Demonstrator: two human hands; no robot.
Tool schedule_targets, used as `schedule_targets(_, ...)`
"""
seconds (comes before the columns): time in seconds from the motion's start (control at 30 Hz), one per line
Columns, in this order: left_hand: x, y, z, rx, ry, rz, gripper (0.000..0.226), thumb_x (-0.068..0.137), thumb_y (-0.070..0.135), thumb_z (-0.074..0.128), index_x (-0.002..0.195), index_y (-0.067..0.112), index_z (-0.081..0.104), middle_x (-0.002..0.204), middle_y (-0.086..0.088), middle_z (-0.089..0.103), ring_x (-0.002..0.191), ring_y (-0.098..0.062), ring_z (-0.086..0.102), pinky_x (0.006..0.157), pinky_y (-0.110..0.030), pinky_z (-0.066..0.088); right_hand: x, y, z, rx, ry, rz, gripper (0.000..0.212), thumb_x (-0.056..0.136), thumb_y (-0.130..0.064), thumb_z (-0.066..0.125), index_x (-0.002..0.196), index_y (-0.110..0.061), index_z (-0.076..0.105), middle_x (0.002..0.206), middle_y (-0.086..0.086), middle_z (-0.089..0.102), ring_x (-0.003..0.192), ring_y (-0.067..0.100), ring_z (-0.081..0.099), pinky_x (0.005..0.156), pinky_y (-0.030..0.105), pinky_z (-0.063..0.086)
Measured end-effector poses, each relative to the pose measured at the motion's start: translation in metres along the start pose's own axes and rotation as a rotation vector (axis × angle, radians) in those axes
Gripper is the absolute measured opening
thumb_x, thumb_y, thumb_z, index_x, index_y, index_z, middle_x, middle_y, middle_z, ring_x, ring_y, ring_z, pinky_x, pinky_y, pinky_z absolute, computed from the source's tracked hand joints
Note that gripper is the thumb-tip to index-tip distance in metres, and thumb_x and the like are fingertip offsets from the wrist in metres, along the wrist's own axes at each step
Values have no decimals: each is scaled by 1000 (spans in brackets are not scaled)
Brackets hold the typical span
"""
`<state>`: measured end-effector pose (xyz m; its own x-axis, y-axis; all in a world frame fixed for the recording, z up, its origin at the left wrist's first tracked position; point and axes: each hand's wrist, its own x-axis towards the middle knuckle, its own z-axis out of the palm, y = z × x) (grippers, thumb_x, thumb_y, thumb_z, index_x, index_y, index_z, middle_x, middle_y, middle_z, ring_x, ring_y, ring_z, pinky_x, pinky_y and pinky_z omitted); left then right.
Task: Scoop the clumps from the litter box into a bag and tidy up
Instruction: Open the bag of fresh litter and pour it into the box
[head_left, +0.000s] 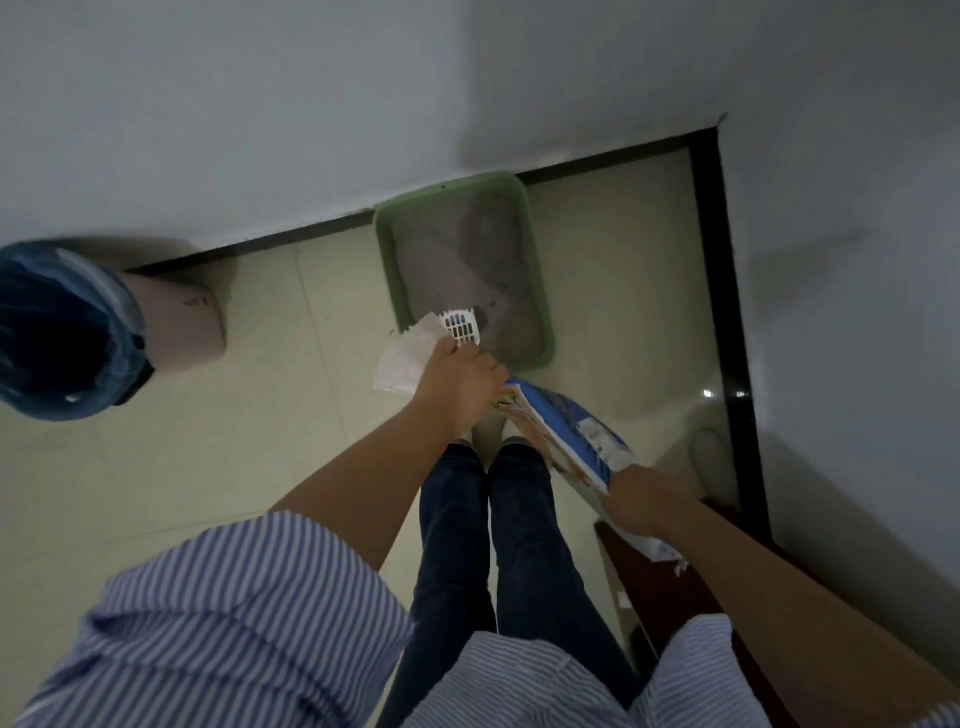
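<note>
Frame blurry, dim; fingers of both hands mostly hidden behind what they hold. Left hand grasps a white slotted plastic litter scoop together with a crumpled white paper sheet, and seems to touch the top end of a blue and white printed bag. Right hand grips that bag's lower end; bag print unreadable. One green rectangular plastic litter box with grey litter sits on the floor against the wall just beyond the scoop; dark patches in it, clumps hard to make out. Pale tiled floor, black skirting, grey walls meeting in a corner. One pink bin with blue liner, cut off at left. Dark brown furniture edge lower right, partly hidden by the right arm. Striped sleeves, dark jeans
</note>
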<state>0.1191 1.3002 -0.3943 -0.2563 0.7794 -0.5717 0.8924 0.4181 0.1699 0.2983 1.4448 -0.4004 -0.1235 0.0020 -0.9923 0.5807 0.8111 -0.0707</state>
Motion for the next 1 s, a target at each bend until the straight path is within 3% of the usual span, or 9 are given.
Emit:
schedule_targets(0.13, -1, 7, -6, 14, 27, -44, 32, 29, 20, 84, 56, 22, 67, 54, 6, 62, 53, -13, 61, 67, -23, 25, 0, 0, 10, 27, 23, -21, 35, 100, -17, 31, 118, 3, 54, 124, 16, 58, 115, 25, 55, 88, 25, 42)
schedule_targets(0.2, 1, 5, -6, -10, -47, -74, 28, 76, 19, 65, 104, 15, 65, 103, -3, 66, 98, -19, 60, 87, -27, 29, 0, 0, 9, 89, 34, -6, 35, 100, -18, 33, 116, 4, 55, 123, 17, 59, 114, 25, 55, 82, 22, 41)
schedule_targets(0.27, 6, 1, -7, -45, -167, -112, 38, 94, 8, 34, 131, 12, 44, 132, -6, 48, 123, -25, 41, 100, -32, 25, 3, -1, 6, 147, 39, 0, 35, 100, -18, 34, 116, 4, 56, 123, 17, 59, 112, 24, 55, 76, 19, 38)
schedule_targets(0.37, 9, -4, -14, -33, -129, -122, 41, 94, 5, 31, 133, 12, 41, 133, -5, 46, 124, -24, 38, 100, -33, 24, 4, -6, 2, 211, 46, -15, 34, 99, -18, 34, 111, 3, 58, 116, 16, 61, 100, 22, 57, 60, 16, 35)
schedule_targets(0.43, 11, -7, -15, -47, -111, -142, 40, 94, 5, 31, 132, 12, 42, 133, -4, 46, 124, -24, 38, 100, -32, 24, 6, -9, 0, 257, 58, 0, 31, 99, -18, 35, 88, -3, 60, 92, 9, 62, 82, 16, 58, 48, 8, 29)
schedule_targets(0.53, 13, -13, -18, -70, -101, -204, 37, 96, 7, 32, 130, 12, 45, 131, -5, 49, 122, -25, 40, 101, -33, 25, 1, -18, -9, 349, 42, 34, 41, 99, -16, 36, 58, -17, 35, 62, -3, 37, 54, 3, 35, 40, 11, 31)
schedule_targets(0.77, 9, -26, -12, -55, -145, -226, 39, 95, 8, 37, 133, 14, 45, 129, -8, 52, 121, -27, 43, 102, -34, 29, -1, -27, -17, 372, -38, 41, 36, 98, -18, 36, 65, -12, 49, 58, 6, 44, 50, 13, 43, 45, 20, 37)
schedule_targets(0.87, 6, -25, -7, -78, -140, -237, 37, 95, 8, 38, 131, 13, 47, 128, -7, 52, 120, -26, 43, 101, -33, 28, 2, -27, -14, 334, -44, 54, 41, 97, -20, 37, 58, -11, 42, 58, 6, 45, 48, 13, 45, 40, 18, 37)
schedule_targets(1.0, 1, -27, 1, -116, -170, -284, 35, 96, 10, 37, 129, 12, 47, 127, -8, 52, 120, -27, 43, 102, -34, 29, -2, -33, -20, 371, -78, 85, 35, 98, -22, 37, 68, -6, 46, 62, 7, 47, 52, 15, 48, 43, 19, 42)
